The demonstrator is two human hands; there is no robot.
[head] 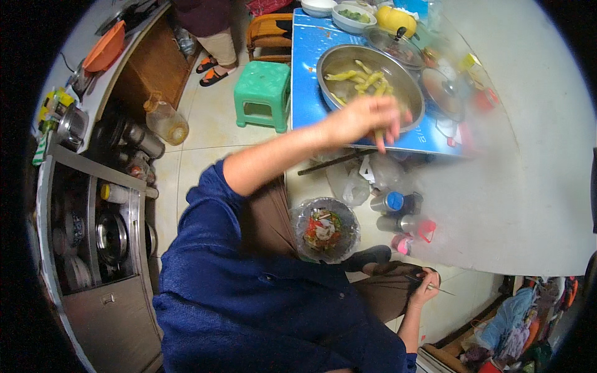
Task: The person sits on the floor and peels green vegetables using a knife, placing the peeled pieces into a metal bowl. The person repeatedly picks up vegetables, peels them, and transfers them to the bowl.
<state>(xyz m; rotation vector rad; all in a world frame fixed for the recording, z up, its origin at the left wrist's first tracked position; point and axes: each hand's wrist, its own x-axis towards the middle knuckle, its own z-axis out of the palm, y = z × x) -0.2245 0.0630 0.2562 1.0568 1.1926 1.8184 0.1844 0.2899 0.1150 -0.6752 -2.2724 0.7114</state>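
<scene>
My left hand [373, 122] is stretched over the near rim of a large steel basin [324, 88] on the table. It is blurred, with fingers partly curled; a yellowish sliver shows by the fingertips, but I cannot tell whether it is held. Several yellow chicken feet [371, 79] lie in liquid inside the basin. By my right knee, my right hand [426, 285] is closed around a slim knife-like tool [447, 292], its thin tip pointing right. Between my legs stands a plastic-lined bin [303, 238] with food scraps [324, 231] in it.
A blue-covered table [305, 109] carries bowls, a yellow pomelo-like fruit [396, 21] and glass-lidded pans [443, 93]. Thermos flasks [389, 202] stand beneath. A green plastic stool [262, 84] is left of the table, and a person [217, 44] stands beyond. Haze blurs the right side.
</scene>
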